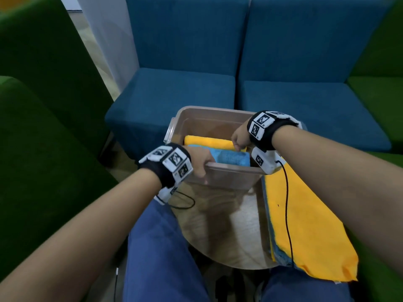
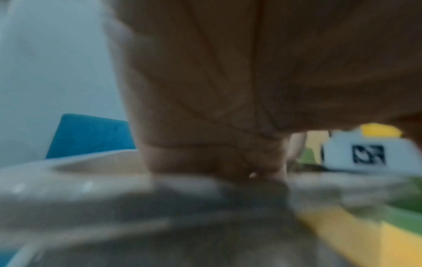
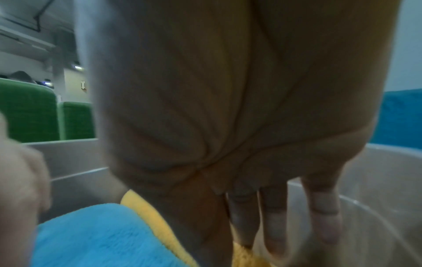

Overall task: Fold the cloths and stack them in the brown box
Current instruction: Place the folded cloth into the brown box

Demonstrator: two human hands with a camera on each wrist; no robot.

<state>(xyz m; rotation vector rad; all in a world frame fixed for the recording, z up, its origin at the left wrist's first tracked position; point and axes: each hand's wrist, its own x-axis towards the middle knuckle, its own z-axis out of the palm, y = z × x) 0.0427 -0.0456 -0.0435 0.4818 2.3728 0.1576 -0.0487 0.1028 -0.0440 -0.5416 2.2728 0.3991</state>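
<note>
The translucent brown box (image 1: 209, 110) stands on a small round table (image 1: 218, 225). Inside lie a folded yellow cloth (image 1: 207, 141) and, nearer me, a folded blue cloth (image 1: 233, 159). My left hand (image 1: 201, 164) grips the box's near rim at its left corner, thumb outside on the wall. My right hand (image 1: 239, 138) reaches down into the box at its right end. In the right wrist view its fingers (image 3: 271, 225) point straight down, tips at the yellow cloth (image 3: 141, 204) beside the blue cloth (image 3: 91, 234). The left wrist view is blurred: my palm (image 2: 217, 108) over the rim (image 2: 91, 180).
A flat pile of unfolded cloths (image 1: 305, 225), yellow on top with blue edges beneath, lies on the table right of the box and hangs over its edge. Blue sofa seats (image 1: 174, 94) stand behind, green chairs (image 1: 43, 149) at both sides. My knees (image 1: 157, 258) are under the table's near edge.
</note>
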